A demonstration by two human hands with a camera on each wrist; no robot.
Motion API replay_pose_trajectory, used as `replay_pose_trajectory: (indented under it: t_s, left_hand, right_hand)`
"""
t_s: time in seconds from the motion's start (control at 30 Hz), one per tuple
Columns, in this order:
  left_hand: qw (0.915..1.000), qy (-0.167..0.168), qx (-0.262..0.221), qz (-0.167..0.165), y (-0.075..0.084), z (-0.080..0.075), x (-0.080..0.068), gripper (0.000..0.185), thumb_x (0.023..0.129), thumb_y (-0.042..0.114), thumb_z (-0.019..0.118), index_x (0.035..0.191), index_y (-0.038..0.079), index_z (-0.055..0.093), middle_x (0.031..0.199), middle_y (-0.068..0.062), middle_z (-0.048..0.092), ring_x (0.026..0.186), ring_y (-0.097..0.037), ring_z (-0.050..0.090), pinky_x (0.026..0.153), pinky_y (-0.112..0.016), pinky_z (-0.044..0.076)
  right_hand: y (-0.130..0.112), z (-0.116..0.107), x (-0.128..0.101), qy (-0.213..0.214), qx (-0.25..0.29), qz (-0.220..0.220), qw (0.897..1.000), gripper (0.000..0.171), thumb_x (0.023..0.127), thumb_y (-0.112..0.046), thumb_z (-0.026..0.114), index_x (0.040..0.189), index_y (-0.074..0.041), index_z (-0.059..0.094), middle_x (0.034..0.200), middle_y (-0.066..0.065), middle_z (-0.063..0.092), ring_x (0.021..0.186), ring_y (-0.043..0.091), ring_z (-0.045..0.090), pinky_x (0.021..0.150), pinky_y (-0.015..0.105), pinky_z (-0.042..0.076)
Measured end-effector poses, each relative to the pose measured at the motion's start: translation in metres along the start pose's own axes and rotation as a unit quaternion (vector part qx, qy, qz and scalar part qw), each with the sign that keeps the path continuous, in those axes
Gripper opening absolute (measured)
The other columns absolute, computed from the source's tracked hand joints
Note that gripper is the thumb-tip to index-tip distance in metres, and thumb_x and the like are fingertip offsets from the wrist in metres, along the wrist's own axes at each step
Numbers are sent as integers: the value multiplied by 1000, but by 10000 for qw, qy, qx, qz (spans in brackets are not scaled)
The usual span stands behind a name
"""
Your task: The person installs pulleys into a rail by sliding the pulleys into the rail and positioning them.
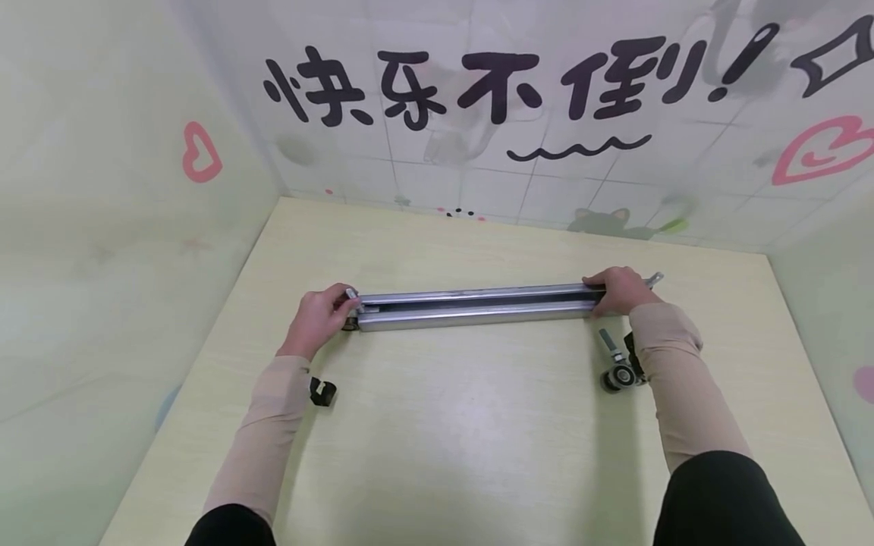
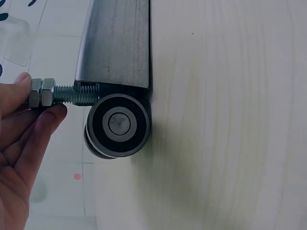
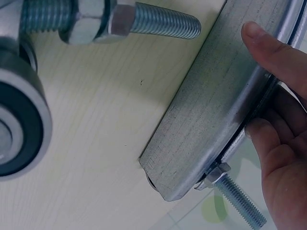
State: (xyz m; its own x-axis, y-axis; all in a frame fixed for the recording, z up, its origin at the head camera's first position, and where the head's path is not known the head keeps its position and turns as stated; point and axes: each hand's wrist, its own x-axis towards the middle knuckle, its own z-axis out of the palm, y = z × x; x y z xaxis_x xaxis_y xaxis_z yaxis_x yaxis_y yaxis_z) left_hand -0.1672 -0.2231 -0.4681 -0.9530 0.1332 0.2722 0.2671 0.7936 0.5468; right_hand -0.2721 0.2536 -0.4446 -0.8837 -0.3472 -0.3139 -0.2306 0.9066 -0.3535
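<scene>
A slotted metal rail (image 1: 471,313) lies on the table, its slot facing up. At its left end, my left hand (image 1: 317,322) pinches the threaded bolt (image 2: 76,95) of a roller by its nuts. The roller's wheel (image 2: 119,124) sits at the rail's end, largely outside the channel. My right hand (image 1: 617,292) grips the rail near its right end, with thumb and fingers on the sides. Another bolt (image 3: 240,201) with a nut sticks out of the slot at that end; what it joins inside is hidden.
Nearer the body, a separate roller (image 1: 620,377) with its bolt lies on the table (image 1: 451,425), beside the right forearm. A black piece (image 1: 323,392) shows beside the left cuff. Printed walls (image 1: 437,174) stand behind and at both sides of the table.
</scene>
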Motion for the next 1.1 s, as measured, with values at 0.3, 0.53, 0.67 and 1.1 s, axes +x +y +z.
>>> replay_pose_trajectory:
  t_s: [0.3,0.53,0.67,1.1]
  left_hand:
    - [9999,-45,61,127,6,2,5,15,85,13,63,90,-1,62,64,-8,60,51,-14,46,48,-26,39]
    - [9993,-36,151,337,12,5,11,12,83,11,64,87,0,62,63,-8,59,50,-14,46,48,-26,39]
    - [9993,-135,184,312,15,6,14,14,84,12,63,88,-1,62,62,-8,59,50,-14,46,47,-26,40]
    - [9982,-275,176,501,27,15,20,12,84,12,63,86,1,62,67,-9,62,52,-15,50,50,-28,44]
  right_hand:
    - [-2,-1,-1,-28,-35,22,10000,68,60,-10,80,122,-1,53,125,29,48,112,47,44,96,55,33]
    - [-2,-2,-1,-30,-47,-2,10000,68,60,-10,80,122,-1,53,124,29,48,112,47,44,96,55,33]
    - [-2,-2,-1,-22,-61,-7,10000,68,60,-10,80,122,-1,53,124,29,48,112,47,44,96,55,33]
    - [-1,-1,-1,-71,-81,-20,9999,68,61,-12,80,122,-1,53,124,29,48,111,47,45,95,55,34]
